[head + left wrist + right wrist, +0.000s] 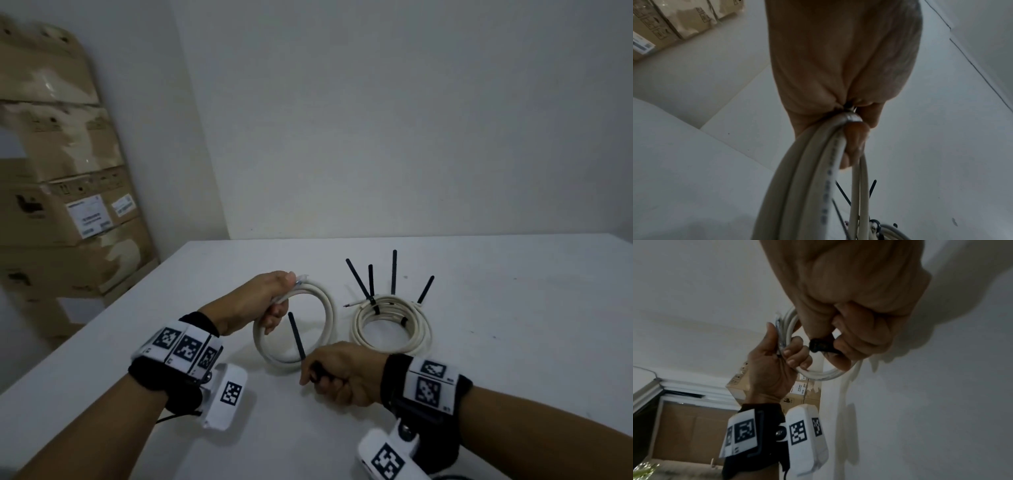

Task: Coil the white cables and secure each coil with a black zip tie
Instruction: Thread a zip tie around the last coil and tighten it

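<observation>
My left hand [263, 305] grips a coiled white cable [325, 315] at its upper left, holding it raised over the white table [513, 342]; the cable's bare end sticks out past the thumb. In the left wrist view the coil [797, 186] hangs from the curled fingers [855, 141]. My right hand [337, 375] pinches a black zip tie [296, 337] at the coil's near edge, the strap pointing up across the loop. The right wrist view shows the tie's head [818, 345] between my fingertips. A second white coil [390, 325] lies to the right, bound with black ties.
Several black tie tails [394, 270] stick up from the finished coil. Cardboard boxes [61, 192] are stacked against the wall at the left, beyond the table edge. A white wall [376, 120] stands behind the table.
</observation>
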Demonstrator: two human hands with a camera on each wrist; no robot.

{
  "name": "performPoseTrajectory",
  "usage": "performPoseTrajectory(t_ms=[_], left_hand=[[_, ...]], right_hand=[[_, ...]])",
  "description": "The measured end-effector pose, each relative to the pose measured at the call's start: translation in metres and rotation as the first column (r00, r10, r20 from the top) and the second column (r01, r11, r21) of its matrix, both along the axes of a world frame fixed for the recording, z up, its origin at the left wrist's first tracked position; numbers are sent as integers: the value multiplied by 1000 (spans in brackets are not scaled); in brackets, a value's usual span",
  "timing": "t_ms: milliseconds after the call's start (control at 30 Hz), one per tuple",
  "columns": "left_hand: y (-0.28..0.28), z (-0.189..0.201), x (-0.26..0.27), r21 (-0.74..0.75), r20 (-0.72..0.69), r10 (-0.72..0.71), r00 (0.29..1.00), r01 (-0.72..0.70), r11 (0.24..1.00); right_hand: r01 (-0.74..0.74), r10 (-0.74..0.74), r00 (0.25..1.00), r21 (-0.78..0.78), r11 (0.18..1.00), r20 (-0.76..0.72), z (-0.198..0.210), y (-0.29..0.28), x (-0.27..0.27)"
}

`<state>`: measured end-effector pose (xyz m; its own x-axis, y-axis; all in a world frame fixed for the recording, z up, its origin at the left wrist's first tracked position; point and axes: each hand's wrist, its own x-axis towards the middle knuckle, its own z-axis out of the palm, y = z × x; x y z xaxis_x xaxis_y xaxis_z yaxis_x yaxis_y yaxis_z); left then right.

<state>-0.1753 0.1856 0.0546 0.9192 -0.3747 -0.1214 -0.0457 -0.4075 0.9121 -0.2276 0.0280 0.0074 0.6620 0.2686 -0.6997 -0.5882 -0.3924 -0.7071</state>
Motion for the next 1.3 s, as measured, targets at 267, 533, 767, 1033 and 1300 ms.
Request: performPoseTrajectory(t_ms=[267, 533, 767, 1033, 1300], left_hand=[[6, -9, 4, -8, 14, 48, 999, -48, 999], [0, -7, 2, -42, 42, 16, 999, -14, 999], [-4, -8, 6, -42, 126, 31, 991, -26, 999], [-7, -5, -1, -41, 155, 14, 988, -7, 999], [-11, -3, -10, -90, 161, 54, 986, -40, 995]], right_hand=[[174, -241, 921, 231, 957, 305, 28, 21, 34], [114, -330, 787, 403, 908, 521, 20, 8, 27], [-189, -38, 633, 201, 961, 773, 24, -9, 14], [-61, -67, 264, 86, 994, 962, 25, -9, 9], [-11, -240, 297, 255, 967, 924, 36, -8, 32]])
